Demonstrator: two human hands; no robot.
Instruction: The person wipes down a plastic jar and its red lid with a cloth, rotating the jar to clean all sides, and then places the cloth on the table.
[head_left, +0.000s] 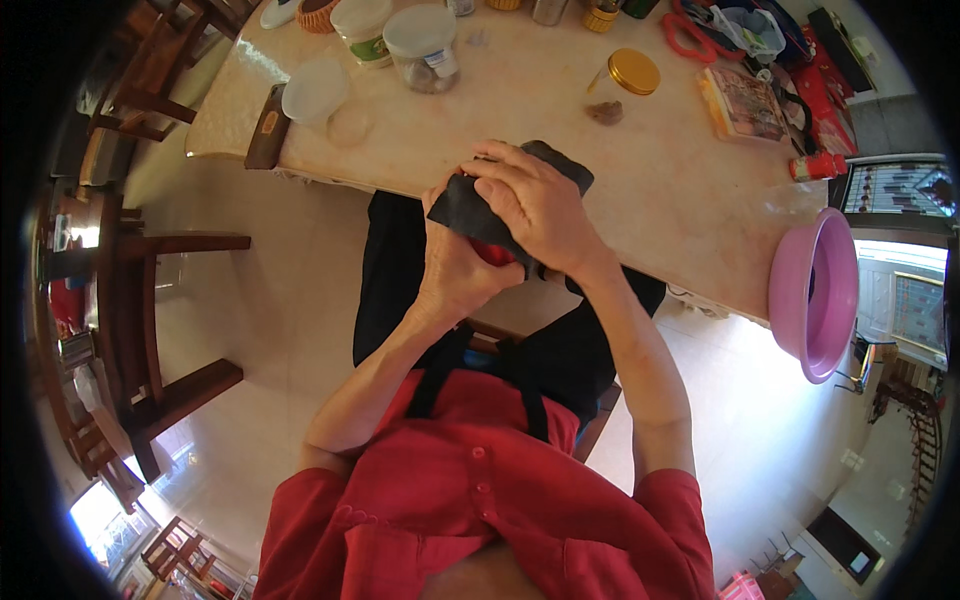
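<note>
Just over the table's near edge, my left hand grips a red object from below; most of it is hidden, so its kind cannot be told. A flexible black sheet, perhaps cloth or sandpaper, is draped across the top of the red object. My right hand presses this sheet down from above, its fingers bent over it. Another part of the black material sticks out beyond the right hand.
On the table stand a gold-lidded jar, a brown lump, lidded plastic tubs, a white bowl and a dark brown block. A pink basin is at the right edge. Wooden chairs stand left.
</note>
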